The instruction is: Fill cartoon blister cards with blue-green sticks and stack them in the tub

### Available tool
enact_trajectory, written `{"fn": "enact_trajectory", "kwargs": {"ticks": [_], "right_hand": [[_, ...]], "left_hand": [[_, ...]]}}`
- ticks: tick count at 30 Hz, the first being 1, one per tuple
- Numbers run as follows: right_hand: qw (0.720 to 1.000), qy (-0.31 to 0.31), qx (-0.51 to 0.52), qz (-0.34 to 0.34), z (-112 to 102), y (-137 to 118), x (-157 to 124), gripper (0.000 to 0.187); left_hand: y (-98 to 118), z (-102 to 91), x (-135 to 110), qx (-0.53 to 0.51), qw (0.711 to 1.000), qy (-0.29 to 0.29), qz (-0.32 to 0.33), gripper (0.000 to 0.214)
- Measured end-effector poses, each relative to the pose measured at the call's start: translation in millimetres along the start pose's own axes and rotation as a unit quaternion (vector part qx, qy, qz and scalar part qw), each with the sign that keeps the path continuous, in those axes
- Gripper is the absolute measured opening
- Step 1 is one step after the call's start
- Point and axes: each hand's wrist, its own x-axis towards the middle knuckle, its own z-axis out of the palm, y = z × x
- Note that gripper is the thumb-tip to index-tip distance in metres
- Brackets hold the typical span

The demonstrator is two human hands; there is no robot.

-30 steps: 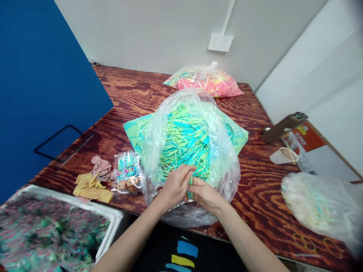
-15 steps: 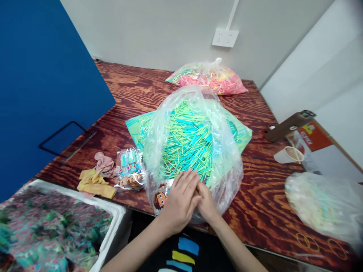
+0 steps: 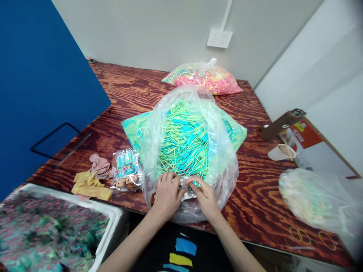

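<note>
A large clear plastic bag (image 3: pixel 222 162) stands open on the wood-grain table, filled with thin green and blue sticks (image 3: pixel 184 139). At its near edge, my left hand (image 3: pixel 168 196) is closed on a small shiny printed packet (image 3: pixel 186 195), mostly hidden under the fingers. My right hand (image 3: pixel 206 198) meets it from the right, fingers closed round a small bundle of sticks (image 3: pixel 196 184) whose green and blue ends show. The bundle lies against the packet; whether any of it is inside I cannot tell. Left of the bag lie filled stick packets (image 3: pixel 126 170) with cartoon faces.
Yellow and pink gloves or cloths (image 3: pixel 92 185) lie at left, above a white-rimmed box (image 3: pixel 112 215) of colourful packets. A tied bag (image 3: pixel 210 79) sits at the back. A brown bottle (image 3: pixel 280 124), paper cup (image 3: pixel 281 152), another plastic bag (image 3: pixel 312 200) and rubber bands (image 3: pixel 299 235) are at right.
My hands were pressed together over the bag's near edge and have come apart. The stick bundle now shows in my right fingers, and my left hand covers more of the packet's cartoon face.
</note>
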Motion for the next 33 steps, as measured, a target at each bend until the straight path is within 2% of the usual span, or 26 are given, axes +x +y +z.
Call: {"fn": "enact_trajectory", "kwargs": {"ticks": [3,7,10,15,18,23,26,29,31,33], "right_hand": [[1.000,0.003,-0.001,-0.003,-3,-4,2,0.017],[1.000,0.016,-0.003,-0.007,-5,-8,4,0.016],[1.000,0.016,0.003,-0.013,-6,-9,4,0.017],[1.000,0.018,-0.001,-0.006,-9,-6,4,0.017],[1.000,0.026,-0.008,0.002,-12,-3,3,0.016],[0.999,0.037,-0.001,0.006,-16,-1,4,0.016],[0.999,0.040,0.000,0.004,-17,-1,5,0.016],[0.999,0.036,0.000,-0.006,-17,-1,6,0.016],[0.999,0.033,-0.002,-0.012,-17,-1,6,0.016],[0.999,0.030,-0.003,-0.015,-17,-1,6,0.017]], "left_hand": [[1,4.8,5,0.006,1.000,0.003,-0.022,0.020],[-2,9.3,10,-0.049,0.997,0.042,-0.046,0.009],[-5,9.0,12,-0.092,0.993,0.063,-0.048,0.011],[-11,5.1,16,-0.091,0.995,0.040,-0.030,0.025],[-15,1.5,17,-0.086,0.996,0.032,-0.019,0.026],[-20,-11.5,16,-0.148,0.984,0.085,-0.049,0.018],[-21,-20.8,16,-0.227,0.963,0.124,-0.077,0.016],[-19,-26.8,16,-0.321,0.928,0.145,-0.125,0.019],[-18,-28.6,15,-0.395,0.891,0.137,-0.175,0.019],[-17,-29.3,15,-0.477,0.841,0.114,-0.227,0.019]]}}
